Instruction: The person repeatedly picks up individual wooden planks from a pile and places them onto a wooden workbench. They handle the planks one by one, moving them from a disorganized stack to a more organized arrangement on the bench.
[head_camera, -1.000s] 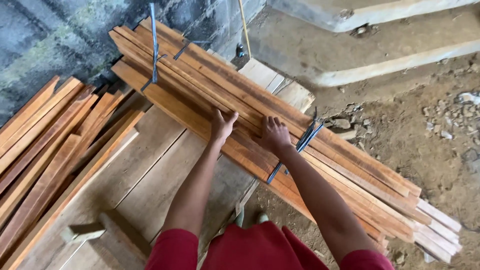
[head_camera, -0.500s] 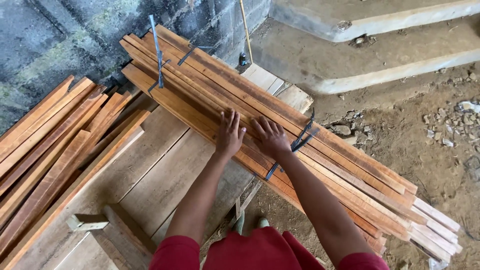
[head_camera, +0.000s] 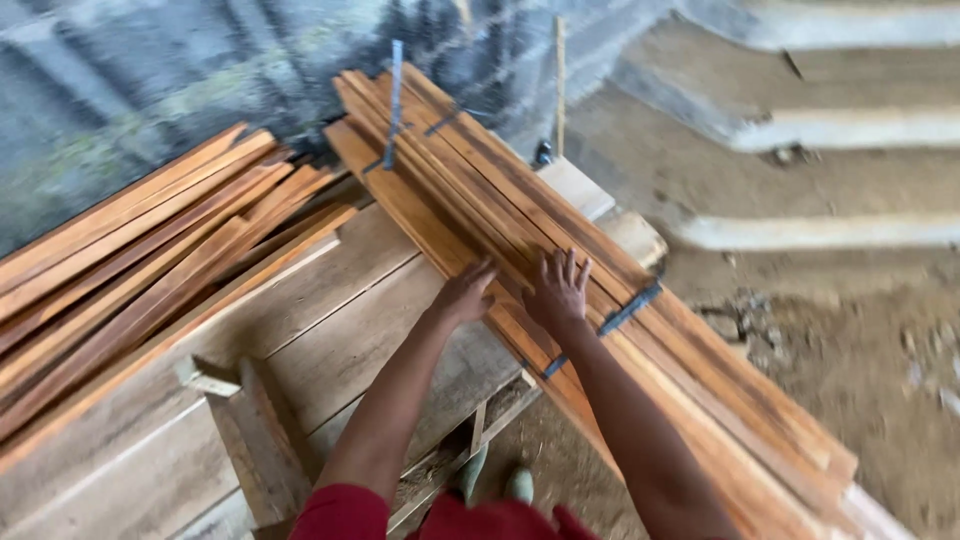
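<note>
Both hands down on the strapped bundle of wood slats (head_camera: 600, 300), which lies diagonally across the plank workbench (head_camera: 330, 330), far end up near the grey block wall (head_camera: 150, 80), near end overhanging the bench toward lower right above the dirt floor (head_camera: 870, 400).

Left hand (head_camera: 465, 293): fingers curled over the bundle's left edge, thumb side on top, gripping the outer slat edge. Not pinching anything free.

Right hand (head_camera: 557, 290): flat on top of the slats, fingers spread, palm pressing down. Nothing held.

Hands just beside each other, close to the near blue strap (head_camera: 625, 312), which wraps the bundle right of the right hand. Second blue strap (head_camera: 395, 105) around the far end.

Loose stack of slats (head_camera: 150, 260) on the bench's left side, fanned out, well apart from the hands. Thin stick (head_camera: 560, 85) upright against the wall behind the bundle. Concrete steps (head_camera: 800, 130) at upper right. Red sleeves at bottom edge; green footwear (head_camera: 497, 485) visible below the bench edge.
</note>
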